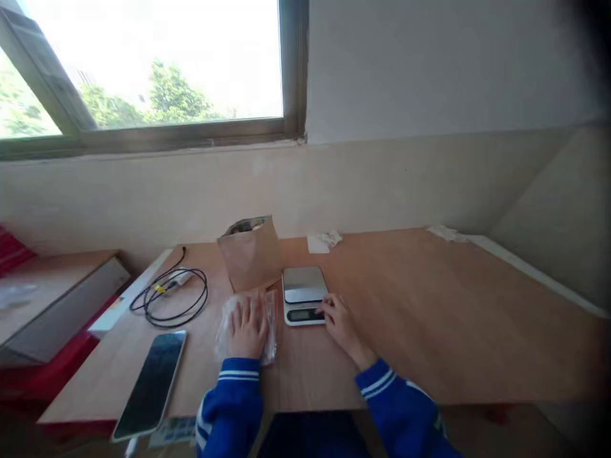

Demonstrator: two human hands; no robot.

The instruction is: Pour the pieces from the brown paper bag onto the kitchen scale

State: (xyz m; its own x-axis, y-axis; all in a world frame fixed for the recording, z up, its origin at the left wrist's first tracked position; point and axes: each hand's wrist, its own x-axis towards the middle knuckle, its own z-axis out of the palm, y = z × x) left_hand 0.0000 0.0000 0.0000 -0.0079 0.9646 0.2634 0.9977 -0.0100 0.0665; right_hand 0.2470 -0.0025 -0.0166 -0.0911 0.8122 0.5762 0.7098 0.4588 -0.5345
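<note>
My left hand [247,329] lies flat with its fingers spread on a stack of clear plastic bags [271,327]. Just right of it sits a kitchen scale [304,285] with a silver plate and a dark display along its near edge. A finger of my right hand [340,323] touches the right end of that display panel, the other fingers loosely bent with nothing seen in them. Behind the bags stands an open brown paper bag [252,257]; something dark and pale shows at its mouth, too small to name.
A coiled black cable [203,299] with a white plug lies at the left, and a large phone [151,381] rests near the front left edge. White paper and a crumpled tissue [330,238] lie by the wall. Another table [52,280] stands at far left.
</note>
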